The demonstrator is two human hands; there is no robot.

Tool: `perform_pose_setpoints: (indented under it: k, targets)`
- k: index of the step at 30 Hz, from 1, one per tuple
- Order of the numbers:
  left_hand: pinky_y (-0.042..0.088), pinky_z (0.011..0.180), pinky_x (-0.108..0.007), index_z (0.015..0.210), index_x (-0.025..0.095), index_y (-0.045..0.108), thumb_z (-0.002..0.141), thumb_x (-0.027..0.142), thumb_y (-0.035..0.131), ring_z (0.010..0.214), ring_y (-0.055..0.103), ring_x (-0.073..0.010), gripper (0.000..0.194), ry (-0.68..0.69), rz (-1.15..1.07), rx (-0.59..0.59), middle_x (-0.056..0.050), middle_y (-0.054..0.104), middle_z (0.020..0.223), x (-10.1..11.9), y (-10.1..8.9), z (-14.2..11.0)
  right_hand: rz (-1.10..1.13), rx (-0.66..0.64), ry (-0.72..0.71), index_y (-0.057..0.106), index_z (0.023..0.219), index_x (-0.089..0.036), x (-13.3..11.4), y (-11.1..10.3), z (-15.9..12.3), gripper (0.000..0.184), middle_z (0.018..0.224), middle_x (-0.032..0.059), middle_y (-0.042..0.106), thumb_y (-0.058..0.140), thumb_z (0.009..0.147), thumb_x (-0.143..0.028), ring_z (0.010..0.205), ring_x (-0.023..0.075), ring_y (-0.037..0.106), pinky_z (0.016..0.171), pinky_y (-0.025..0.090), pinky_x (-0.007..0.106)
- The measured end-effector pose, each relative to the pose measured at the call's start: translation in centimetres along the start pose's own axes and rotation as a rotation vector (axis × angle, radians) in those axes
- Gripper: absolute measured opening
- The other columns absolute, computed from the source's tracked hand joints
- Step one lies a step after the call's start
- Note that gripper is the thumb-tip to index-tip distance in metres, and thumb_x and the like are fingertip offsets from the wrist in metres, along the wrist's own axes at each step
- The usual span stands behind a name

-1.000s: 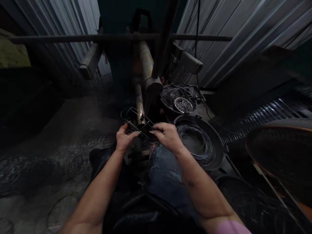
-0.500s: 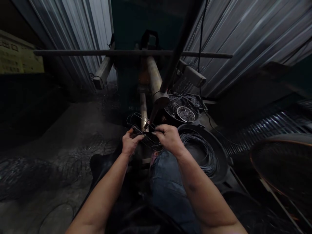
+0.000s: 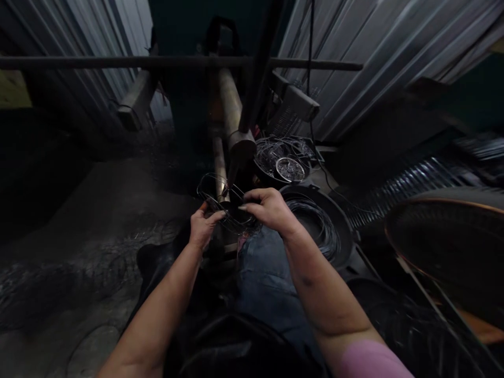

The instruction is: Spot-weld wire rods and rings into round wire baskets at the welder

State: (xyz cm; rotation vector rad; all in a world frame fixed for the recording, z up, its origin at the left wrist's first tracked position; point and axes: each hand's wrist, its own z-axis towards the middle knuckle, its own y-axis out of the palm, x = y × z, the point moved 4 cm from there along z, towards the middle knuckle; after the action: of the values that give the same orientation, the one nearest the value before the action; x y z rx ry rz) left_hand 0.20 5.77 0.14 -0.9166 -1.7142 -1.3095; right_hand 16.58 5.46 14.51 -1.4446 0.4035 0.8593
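The left hand [image 3: 203, 229] and right hand [image 3: 268, 208] grip a wire frame [image 3: 210, 191] above the lap with curled fingers [image 3: 254, 196], seemingly to steady it, just beside a pan [image 3: 342, 226] of coiled wire [image 3: 311, 223].

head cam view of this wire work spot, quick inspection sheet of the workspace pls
surface: concrete floor, loose wire scrap lying across it
job's things: oval wire frame, held up in front of the person
hands: left hand grips the frame's near edge; right hand holds its right side
clutter: black pan of coiled wire at right; dark bowl of wire pieces beyond it
cables: one black cable hanging down at right
surroundings: corrugated metal wall, dark horizontal pipe, thick metal tube ahead
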Motion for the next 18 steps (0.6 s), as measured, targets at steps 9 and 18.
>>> perform_pose_setpoints:
  k: [9, 18]
  targets:
    - [0.048, 0.069, -0.026, 0.095, 0.014, 0.067, 0.051, 0.024, 0.084, 0.067, 0.059, -0.0120, 0.048, 0.022, 0.013, -0.017, -0.001, 0.067, 0.081, -0.7, 0.1, 0.3, 0.050, -0.068, 0.000, 0.072, 0.071, -0.013, 1.7, -0.4, -1.4, 0.004, 0.071, 0.0006, 0.066, 0.071, 0.069, -0.010, 0.071, 0.0137, 0.058, 0.063, 0.040, 0.022]
    - [0.049, 0.069, -0.027, 0.098, 0.014, 0.067, 0.052, 0.023, 0.083, 0.069, 0.061, -0.0138, 0.050, 0.023, -0.002, -0.027, -0.003, 0.067, 0.083, -0.8, 0.2, 0.5, 0.112, -0.049, 0.040, 0.073, 0.071, -0.015, 1.9, -0.1, -1.0, 0.006, 0.066, -0.0013, 0.065, 0.072, 0.067, -0.010, 0.067, 0.0123, 0.057, 0.061, 0.039, 0.021]
